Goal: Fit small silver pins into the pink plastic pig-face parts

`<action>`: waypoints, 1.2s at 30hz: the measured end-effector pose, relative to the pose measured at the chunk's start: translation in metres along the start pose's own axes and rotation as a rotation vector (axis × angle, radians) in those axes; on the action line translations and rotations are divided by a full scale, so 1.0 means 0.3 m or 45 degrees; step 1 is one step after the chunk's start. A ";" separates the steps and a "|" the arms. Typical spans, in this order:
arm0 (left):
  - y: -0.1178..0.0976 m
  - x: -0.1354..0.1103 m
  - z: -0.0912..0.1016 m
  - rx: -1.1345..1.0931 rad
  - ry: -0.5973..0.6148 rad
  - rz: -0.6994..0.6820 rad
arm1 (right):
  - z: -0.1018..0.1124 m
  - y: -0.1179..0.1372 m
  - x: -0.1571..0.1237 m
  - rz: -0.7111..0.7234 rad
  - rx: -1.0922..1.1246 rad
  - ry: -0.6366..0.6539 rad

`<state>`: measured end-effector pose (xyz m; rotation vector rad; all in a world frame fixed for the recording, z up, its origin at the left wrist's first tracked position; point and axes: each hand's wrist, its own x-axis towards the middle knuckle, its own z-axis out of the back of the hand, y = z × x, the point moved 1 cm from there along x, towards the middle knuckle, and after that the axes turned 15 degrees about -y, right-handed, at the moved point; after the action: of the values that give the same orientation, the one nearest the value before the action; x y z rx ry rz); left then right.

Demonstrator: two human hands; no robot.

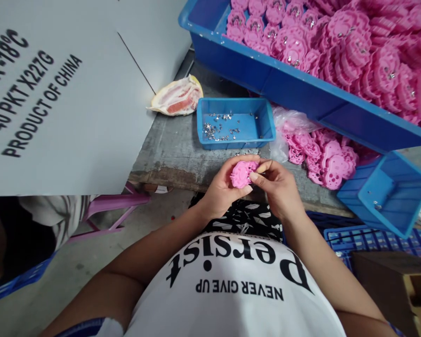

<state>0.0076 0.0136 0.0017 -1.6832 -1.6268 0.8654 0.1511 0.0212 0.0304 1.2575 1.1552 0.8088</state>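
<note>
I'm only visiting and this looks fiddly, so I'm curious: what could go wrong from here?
Small metal bits lie loose on the table just beyond the hands, so a stray brush could scatter them. The pink piece in the left hand might slip. The cut fruit sits close beside the small blue bin; juice could get in.

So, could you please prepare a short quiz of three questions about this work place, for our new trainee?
1. True or false: the left hand holds a pink piece.
2. What lies inside the small blue tray straight beyond the hands? a) pink pieces b) small metal parts c) nothing
3. Fill in: as the camera sees it, the fruit wedge lies to the ___ of that tray.

Key: 1. True. 2. b. 3. Left.
</note>
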 end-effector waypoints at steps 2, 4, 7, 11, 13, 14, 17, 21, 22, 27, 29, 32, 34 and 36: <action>-0.009 -0.004 -0.010 -0.061 -0.054 0.085 | -0.002 0.004 0.000 0.041 0.039 0.041; -0.022 -0.007 -0.022 -0.134 -0.136 0.222 | 0.001 0.014 0.003 0.105 0.028 0.075; -0.049 -0.007 -0.034 -0.230 -0.267 0.396 | 0.010 0.031 0.014 0.130 -0.032 0.026; -0.085 -0.004 -0.026 -0.277 -0.388 0.501 | 0.008 0.059 0.038 0.176 -0.099 -0.024; -0.097 -0.005 -0.011 -0.261 -0.415 0.553 | -0.001 0.078 0.058 0.220 -0.107 0.009; -0.103 -0.007 -0.002 -0.241 -0.423 0.565 | -0.006 0.089 0.073 0.253 -0.116 0.028; -0.117 -0.015 0.026 -0.178 -0.439 0.547 | -0.024 0.125 0.148 0.415 -0.240 0.032; -0.133 -0.028 0.052 -0.152 -0.490 0.523 | -0.069 0.165 0.303 0.655 -0.781 -0.030; -0.137 -0.032 0.056 -0.134 -0.505 0.519 | -0.088 0.173 0.342 0.708 -0.964 -0.020; -0.153 -0.051 0.075 0.022 -0.540 0.493 | -0.208 0.182 0.482 0.797 -1.706 0.139; -0.156 -0.058 0.083 0.050 -0.529 0.505 | -0.250 0.174 0.509 0.755 -1.892 0.206; -0.157 -0.064 0.095 0.066 -0.502 0.511 | -0.298 0.157 0.529 0.721 -2.075 0.284; -0.154 -0.066 0.101 0.064 -0.479 0.508 | -0.320 0.146 0.536 0.721 -2.142 0.288; -0.151 -0.066 0.104 0.052 -0.451 0.517 | -0.334 0.137 0.539 0.724 -2.174 0.291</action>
<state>-0.0444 -0.0047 0.0209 -1.9490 -1.4879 1.4546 0.1041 0.2094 0.0443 -0.0326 -0.0619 1.7875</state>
